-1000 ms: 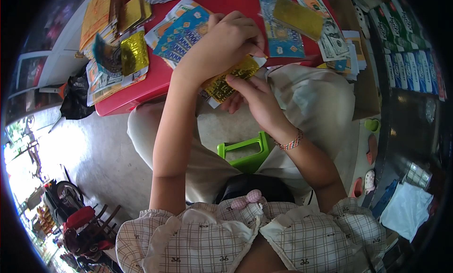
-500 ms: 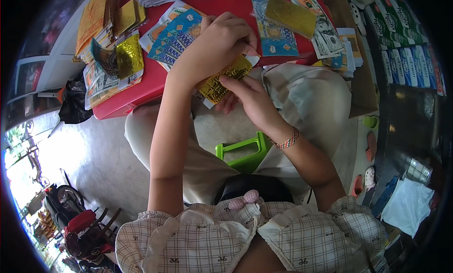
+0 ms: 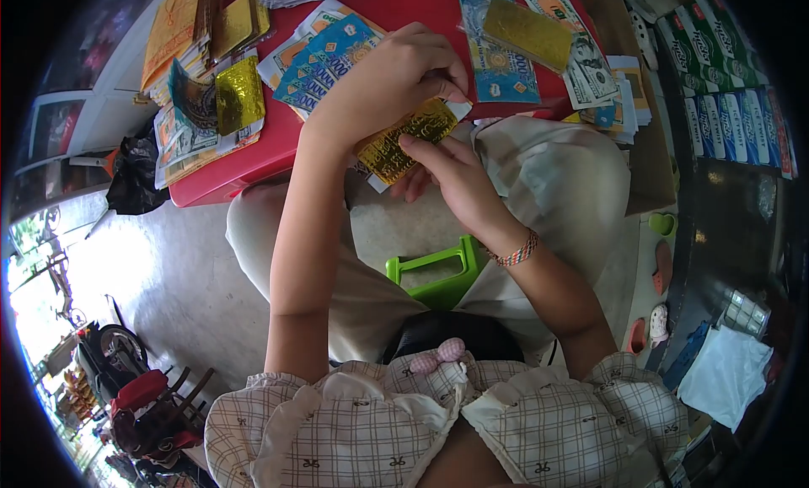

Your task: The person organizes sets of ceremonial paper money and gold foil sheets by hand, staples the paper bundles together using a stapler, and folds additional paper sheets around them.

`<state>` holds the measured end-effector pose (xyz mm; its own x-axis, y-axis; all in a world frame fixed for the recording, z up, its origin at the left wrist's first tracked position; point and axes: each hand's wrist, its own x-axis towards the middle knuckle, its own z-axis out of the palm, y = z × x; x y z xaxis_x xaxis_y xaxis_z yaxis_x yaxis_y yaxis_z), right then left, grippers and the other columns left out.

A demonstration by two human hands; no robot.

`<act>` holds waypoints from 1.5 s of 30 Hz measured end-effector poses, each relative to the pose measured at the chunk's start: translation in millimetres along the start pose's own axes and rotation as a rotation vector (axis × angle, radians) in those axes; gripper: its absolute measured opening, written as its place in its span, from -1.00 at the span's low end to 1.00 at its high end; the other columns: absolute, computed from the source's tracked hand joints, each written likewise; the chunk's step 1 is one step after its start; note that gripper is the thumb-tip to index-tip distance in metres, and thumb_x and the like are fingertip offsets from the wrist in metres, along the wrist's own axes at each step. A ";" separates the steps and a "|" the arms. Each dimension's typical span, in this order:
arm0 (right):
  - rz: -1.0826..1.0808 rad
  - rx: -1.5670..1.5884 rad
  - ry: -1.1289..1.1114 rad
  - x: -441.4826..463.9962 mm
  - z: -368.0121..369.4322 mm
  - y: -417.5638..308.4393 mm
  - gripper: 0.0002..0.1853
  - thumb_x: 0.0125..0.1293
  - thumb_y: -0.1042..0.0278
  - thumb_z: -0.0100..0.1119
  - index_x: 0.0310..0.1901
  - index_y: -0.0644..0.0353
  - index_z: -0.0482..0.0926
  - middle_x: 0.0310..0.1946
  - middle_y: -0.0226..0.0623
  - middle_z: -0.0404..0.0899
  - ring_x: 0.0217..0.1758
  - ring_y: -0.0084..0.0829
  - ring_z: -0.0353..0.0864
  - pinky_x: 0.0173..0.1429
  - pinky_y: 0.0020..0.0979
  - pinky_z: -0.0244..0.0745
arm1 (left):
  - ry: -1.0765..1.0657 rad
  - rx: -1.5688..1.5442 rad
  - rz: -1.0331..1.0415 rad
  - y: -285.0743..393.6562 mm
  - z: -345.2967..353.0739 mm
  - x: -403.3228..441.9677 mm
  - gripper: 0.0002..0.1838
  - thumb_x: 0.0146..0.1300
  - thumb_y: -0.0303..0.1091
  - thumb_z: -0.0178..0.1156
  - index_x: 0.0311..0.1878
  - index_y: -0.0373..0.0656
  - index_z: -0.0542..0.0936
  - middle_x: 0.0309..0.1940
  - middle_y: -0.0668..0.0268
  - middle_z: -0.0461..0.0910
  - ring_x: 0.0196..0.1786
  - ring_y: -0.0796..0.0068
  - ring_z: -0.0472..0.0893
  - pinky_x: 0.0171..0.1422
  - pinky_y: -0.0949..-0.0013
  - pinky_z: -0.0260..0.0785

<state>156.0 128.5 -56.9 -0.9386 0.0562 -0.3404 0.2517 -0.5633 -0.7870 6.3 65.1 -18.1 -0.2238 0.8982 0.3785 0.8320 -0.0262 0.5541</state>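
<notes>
My right hand [image 3: 451, 172] grips a small stack of gold joss paper [image 3: 413, 134] with a white edge, its thumb flat on top and its fingers beneath. Over the stack's far end bends my left hand [image 3: 404, 79], fingers curled and the tips closed at the paper's upper corner; the palm side is hidden. Just past my left wrist, a fan of blue printed notes [image 3: 324, 67] lies on the red table [image 3: 227, 172]. To the right of my left hand are more blue notes [image 3: 503, 77] with a gold packet [image 3: 529, 34] on them.
At the table's left sit bundles of printed notes with a gold sheet [image 3: 239, 96] and orange packets [image 3: 177, 37]. Dollar-style notes [image 3: 586, 71] lie at the right. My knees flank a green plastic stool [image 3: 438, 273]. A black bag [image 3: 135, 176] hangs at the table's left.
Both hands keep nearly the same pose. The gold paper tilts slightly, showing its printed face more clearly. The whole view has shifted a little to the right.
</notes>
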 end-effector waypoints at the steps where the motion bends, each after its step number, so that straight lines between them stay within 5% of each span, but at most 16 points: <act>1: 0.002 -0.005 -0.005 0.1 0.0 0.6 -0.69 0.40 0.15 0.05 -0.20 0.28 0.52 -0.48 -0.19 0.62 -0.50 -0.52 0.57 -0.34 -0.53 0.42 | -0.019 -0.020 -0.002 0.4 -1.3 -0.3 -0.88 0.04 -0.39 0.29 -0.36 -0.21 0.60 -0.33 0.29 0.57 -0.18 0.23 0.48 -0.04 0.23 0.35; 32: 0.045 -0.039 0.010 -1.2 5.8 2.0 -0.69 0.39 0.14 0.07 -0.18 0.30 0.49 -0.52 -0.14 0.61 -0.50 -0.46 0.58 -0.33 -0.51 0.41 | 0.014 0.077 -0.012 -5.3 8.7 -7.4 -0.87 0.14 -0.33 0.21 -0.29 -0.17 0.59 -0.31 0.30 0.56 -0.07 0.23 0.48 0.05 0.23 0.30; 38: 0.018 -0.026 -0.001 -0.5 6.2 -0.8 -0.75 0.38 0.20 0.10 -0.18 0.27 0.49 -0.52 -0.15 0.60 -0.49 -0.46 0.58 -0.36 -0.49 0.40 | 0.252 0.132 0.019 12.1 -8.1 -15.7 -0.85 0.20 -0.35 0.21 -0.26 -0.24 0.60 -0.31 0.26 0.60 -0.18 0.21 0.53 -0.02 0.24 0.36; 41: 0.007 0.026 0.023 -0.5 5.7 0.8 -0.77 0.37 0.21 0.11 -0.19 0.23 0.50 -0.52 -0.23 0.58 -0.49 -0.48 0.58 -0.36 -0.50 0.39 | 0.359 -0.037 -0.308 32.4 -45.2 -39.9 -0.77 0.29 -0.28 0.18 -0.28 -0.31 0.58 -0.32 0.28 0.60 -0.21 0.45 0.52 -0.05 0.39 0.35; 44: 0.033 0.026 0.023 0.0 3.6 4.0 -0.80 0.38 0.22 0.11 -0.21 0.20 0.51 -0.50 -0.31 0.56 -0.49 -0.51 0.58 -0.37 -0.52 0.37 | 0.256 -0.277 -0.426 26.7 -76.4 -83.1 -0.55 0.38 -0.02 0.06 -0.34 -0.31 0.57 -0.42 0.22 0.58 -0.27 0.39 0.56 -0.15 0.37 0.35; 45: 0.015 0.027 0.026 0.2 3.7 4.7 -0.76 0.38 0.19 0.11 -0.24 0.21 0.50 -0.52 -0.29 0.57 -0.50 -0.52 0.57 -0.38 -0.52 0.39 | 0.139 -0.649 -0.418 23.6 -83.9 -99.5 -0.42 0.42 0.07 -0.09 -0.37 -0.33 0.56 -0.45 0.22 0.58 -0.30 0.42 0.57 -0.19 0.38 0.37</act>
<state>156.1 122.8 -58.7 -0.9283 0.0688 -0.3655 0.2589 -0.5860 -0.7678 5.5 -61.7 19.5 -0.5498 0.8282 0.1085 0.2115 0.0124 0.9773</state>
